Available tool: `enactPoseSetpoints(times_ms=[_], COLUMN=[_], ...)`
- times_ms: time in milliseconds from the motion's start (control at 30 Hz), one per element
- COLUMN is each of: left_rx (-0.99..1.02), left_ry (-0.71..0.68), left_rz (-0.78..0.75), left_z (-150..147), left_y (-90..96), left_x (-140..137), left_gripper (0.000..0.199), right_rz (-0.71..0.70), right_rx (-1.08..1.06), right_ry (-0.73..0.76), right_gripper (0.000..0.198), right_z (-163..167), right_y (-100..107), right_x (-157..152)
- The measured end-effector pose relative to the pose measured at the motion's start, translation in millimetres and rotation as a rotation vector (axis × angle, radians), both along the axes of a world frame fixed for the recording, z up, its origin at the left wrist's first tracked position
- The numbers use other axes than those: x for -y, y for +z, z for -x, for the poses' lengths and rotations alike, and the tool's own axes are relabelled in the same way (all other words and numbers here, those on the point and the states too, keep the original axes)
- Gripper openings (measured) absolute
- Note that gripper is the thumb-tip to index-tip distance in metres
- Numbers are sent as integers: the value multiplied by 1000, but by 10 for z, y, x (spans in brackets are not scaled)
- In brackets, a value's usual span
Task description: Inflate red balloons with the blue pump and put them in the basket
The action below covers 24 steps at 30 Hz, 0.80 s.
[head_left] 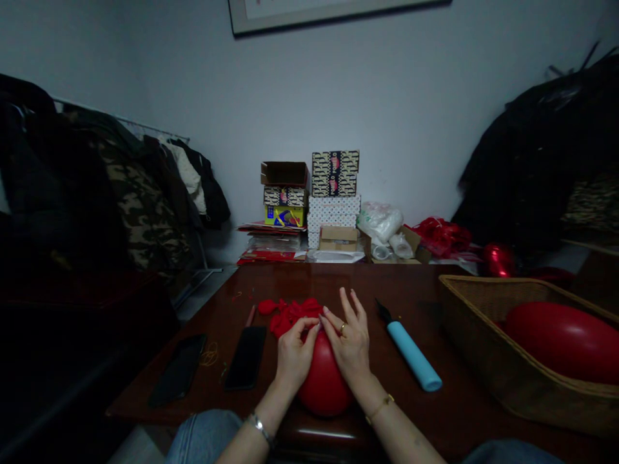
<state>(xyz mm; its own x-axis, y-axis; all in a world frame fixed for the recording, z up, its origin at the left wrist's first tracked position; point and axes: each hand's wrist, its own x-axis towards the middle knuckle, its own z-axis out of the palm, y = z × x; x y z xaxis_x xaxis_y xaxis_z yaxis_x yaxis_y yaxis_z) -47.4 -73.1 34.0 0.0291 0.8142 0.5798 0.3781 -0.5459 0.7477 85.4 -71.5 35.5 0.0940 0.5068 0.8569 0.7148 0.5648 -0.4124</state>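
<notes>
An inflated red balloon (325,380) rests at the front of the dark wooden table, between my two wrists. My left hand (296,351) pinches at the top of it, thumb and forefinger closed at the neck. From the other side, the thumb and forefinger of my right hand (351,335) meet at the same spot, with its other fingers raised and spread. The neck itself is mostly hidden by my fingertips. Just behind my left hand lies a heap of flat red balloons (293,314). A light blue hand pump (413,356) with a black nozzle lies to the right.
Two dark phones (245,358) (178,368) lie on the left, with yellow rubber bands (209,354) between them. A wicker basket (483,351) at the right holds a large red balloon (565,338). Stacked boxes (334,212) stand behind the table (387,412); coats hang on both sides.
</notes>
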Motion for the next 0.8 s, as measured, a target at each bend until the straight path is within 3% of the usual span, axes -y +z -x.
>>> enactPoseSetpoints(times_ms=[233, 467, 600, 700, 800], left_rx=[170, 425, 440, 320, 200], left_ry=[-90, -327, -426, -395, -213], left_rz=[107, 240, 287, 256, 80], left_z=[38, 51, 48, 41, 84], left_y=[18, -43, -21, 41, 119], left_x=[-14, -130, -122, -74, -24], left_gripper=[19, 23, 20, 18, 27], right_rz=[192, 326, 346, 341, 324], right_rx=[-167, -52, 16, 33, 18], right_ry=[66, 230, 279, 280, 247], right_gripper=[22, 18, 14, 8, 9], right_z=[-22, -61, -60, -34, 3], right_y=[-81, -76, -20, 3, 7], right_x=[-70, -115, -107, -82, -64])
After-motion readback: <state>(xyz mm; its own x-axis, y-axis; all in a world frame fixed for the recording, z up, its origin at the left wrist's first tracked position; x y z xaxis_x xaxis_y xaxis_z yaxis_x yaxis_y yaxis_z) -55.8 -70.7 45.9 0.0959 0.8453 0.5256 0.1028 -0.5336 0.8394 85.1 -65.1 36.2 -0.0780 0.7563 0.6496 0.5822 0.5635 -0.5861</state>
